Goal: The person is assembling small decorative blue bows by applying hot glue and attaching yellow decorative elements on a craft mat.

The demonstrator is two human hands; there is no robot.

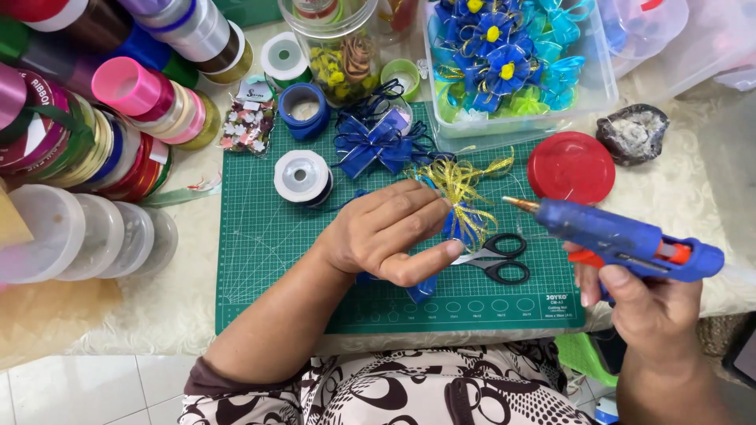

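My left hand point(390, 232) pinches a gold and blue ribbon flower point(459, 197) above the green cutting mat point(268, 236). My right hand point(646, 303) grips a blue glue gun point(622, 236) with an orange trigger, its metal tip pointing left, a short way from the ribbon flower. Black-handled scissors point(500, 260) lie on the mat under the flower. A finished blue ribbon bow point(370, 145) rests at the mat's top edge.
Many ribbon spools point(102, 118) crowd the left side. A white tape roll point(302, 177) and a blue spool point(303, 110) sit on the mat. A clear box of blue ribbon flowers point(512, 63), a red lid point(571, 167), a jar point(339, 47) and a stone dish point(634, 134) stand behind.
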